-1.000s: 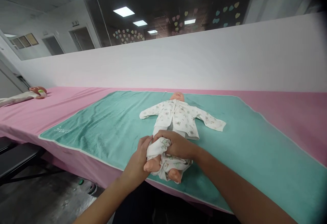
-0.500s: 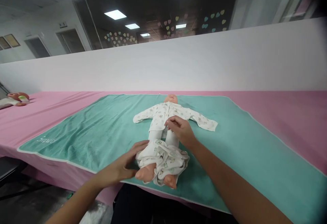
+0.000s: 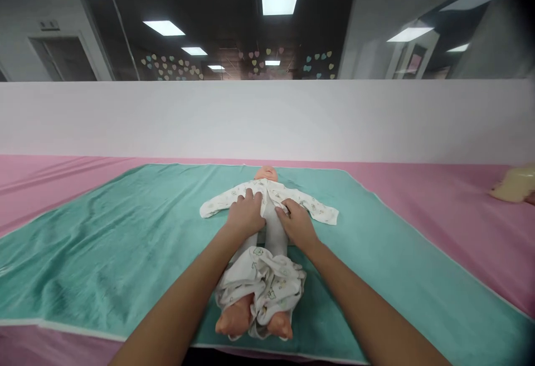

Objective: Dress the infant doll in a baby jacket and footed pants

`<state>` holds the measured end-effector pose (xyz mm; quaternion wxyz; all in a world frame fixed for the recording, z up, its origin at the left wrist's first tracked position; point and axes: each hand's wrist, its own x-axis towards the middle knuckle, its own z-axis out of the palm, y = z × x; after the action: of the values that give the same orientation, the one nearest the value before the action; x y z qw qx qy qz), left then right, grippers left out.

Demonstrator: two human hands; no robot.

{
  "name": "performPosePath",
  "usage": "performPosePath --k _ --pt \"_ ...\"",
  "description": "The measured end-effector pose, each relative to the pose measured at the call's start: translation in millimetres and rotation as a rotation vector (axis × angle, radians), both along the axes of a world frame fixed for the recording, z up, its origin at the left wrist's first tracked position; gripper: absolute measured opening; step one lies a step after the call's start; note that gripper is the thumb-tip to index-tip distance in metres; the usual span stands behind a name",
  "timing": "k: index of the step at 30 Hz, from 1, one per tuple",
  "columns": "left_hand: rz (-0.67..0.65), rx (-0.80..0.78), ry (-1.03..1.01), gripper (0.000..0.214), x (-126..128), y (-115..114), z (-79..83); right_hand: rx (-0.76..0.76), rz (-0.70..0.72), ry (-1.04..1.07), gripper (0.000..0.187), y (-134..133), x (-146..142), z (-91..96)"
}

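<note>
A baby doll point(image 3: 266, 173) lies on its back with its head away from me and its feet toward me. It wears a white printed baby shirt point(image 3: 320, 208) with the sleeves spread out to both sides. Over the left front of the shirt lies my left hand point(image 3: 246, 214), its fingers spread on the cloth. My right hand point(image 3: 297, 225) pinches the right front edge of the shirt near the hem. Between my hands the shirt front is parted and the white body shows. White printed pants point(image 3: 278, 277) are bunched around the lower legs, and the bare feet point(image 3: 234, 318) stick out.
Under the doll a green towel point(image 3: 125, 254) with a pale border covers part of a pink-covered table point(image 3: 422, 204). A low white wall point(image 3: 267, 123) runs behind it, with glass above. A pale yellow object point(image 3: 514, 184) lies at the far right edge.
My left hand has moved from beside the bunched pants up onto the shirt front. My right hand now holds the shirt's edge, and the front has been parted. The view has turned right.
</note>
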<state>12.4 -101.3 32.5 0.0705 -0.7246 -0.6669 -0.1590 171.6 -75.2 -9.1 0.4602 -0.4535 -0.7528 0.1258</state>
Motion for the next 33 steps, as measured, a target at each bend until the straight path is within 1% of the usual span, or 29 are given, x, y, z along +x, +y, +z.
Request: performPosePath --k 1,3,5,7,8,9,10,11,13,15,17,18,19,20,21,22,23,24,26,27,28,30,33 --pt "-0.026 0.012 -0.009 0.043 -4.8 -0.1 -0.7 -0.045 0.006 0.072 0.024 1.9 3.6 0.8" --pt "-0.089 0.045 -0.107 0.040 -18.3 -1.4 -5.4 -0.137 0.011 0.268 0.034 5.7 9.3 2.0" --pt "-0.150 0.070 -0.262 0.033 -32.3 -1.5 -12.4 -0.226 0.044 0.506 0.035 9.9 12.7 2.2" --pt "-0.185 0.108 -0.419 0.019 -44.3 0.9 -18.6 -0.302 0.079 0.735 0.034 14.8 15.5 1.2" --pt "-0.179 0.122 -0.489 0.012 -50.1 2.9 -20.8 -0.325 0.072 0.830 0.034 17.6 18.1 -0.1" --pt "-0.144 0.129 -0.559 0.009 -56.2 5.2 -22.4 -0.342 0.047 0.902 0.034 20.4 22.3 -2.1" --pt "-0.086 0.127 -0.635 0.010 -63.1 7.4 -23.7 -0.358 0.009 0.941 0.034 23.3 28.6 -4.9" --pt "-0.016 0.118 -0.714 0.012 -71.2 9.4 -25.0 -0.372 -0.053 0.943 0.033 26.0 37.3 -8.3" --pt "0.134 0.085 -0.857 0.016 -90.8 11.8 -28.7 -0.419 -0.187 0.861 0.031 30.0 61.3 -16.4" --pt "0.274 0.055 -0.889 0.016 -111.4 11.9 -34.3 -0.450 -0.344 0.697 0.027 30.9 89.9 -23.6" --pt "0.387 0.070 -0.778 0.006 -126.6 9.9 -40.6 -0.450 -0.481 0.485 0.024 27.8 113.9 -26.6" --pt "0.414 0.112 -0.696 0.004 -130.3 8.6 -43.3 -0.413 -0.542 0.375 0.022 24.8 121.2 -25.9" --pt "0.405 0.180 -0.619 0.013 -131.1 7.2 -45.2 -0.341 -0.595 0.263 0.021 20.7 124.2 -24.0" --pt "0.360 0.256 -0.561 0.022 -128.9 6.0 -46.5 -0.244 -0.621 0.168 0.021 15.7 122.5 -21.1" --pt "0.283 0.316 -0.533 0.027 -124.3 5.0 -47.2 -0.144 -0.604 0.104 0.022 9.8 116.4 -17.5" --pt "0.189 0.343 -0.537 0.029 -118.1 4.3 -47.6 -0.063 -0.543 0.044 0.021 3.2 106.5 -13.8" --pt "0.096 0.334 -0.564 0.028 -111.1 3.9 -47.9 -0.021 -0.433 0.003 0.020 -3.9 94.0 -10.4" --pt "0.013 0.300 -0.602 0.026 -104.0 3.8 -48.6 -0.047 -0.276 -0.014 0.019 -11.3 80.2 -7.6" --pt "-0.116 0.197 -0.666 0.024 -92.4 3.7 -51.5 -0.230 0.075 -0.040 0.021 -25.5 54.0 -4.5" --pt "-0.161 0.159 -0.682 0.024 -88.4 3.6 -53.5 -0.327 0.215 -0.046 0.022 -31.8 43.8 -4.2" --pt "-0.194 0.142 -0.691 0.025 -85.8 3.4 -55.5 -0.406 0.319 -0.051 0.024 -37.4 36.2 -4.5" --pt "-0.236 0.140 -0.706 0.028 -83.6 2.5 -58.3 -0.483 0.434 -0.056 0.027 -46.6 29.1 -5.3" --pt "-0.254 0.156 -0.723 0.029 -82.5 -0.6 -57.4 -0.513 0.551 -0.069 0.024 -57.9 31.7 -2.6"
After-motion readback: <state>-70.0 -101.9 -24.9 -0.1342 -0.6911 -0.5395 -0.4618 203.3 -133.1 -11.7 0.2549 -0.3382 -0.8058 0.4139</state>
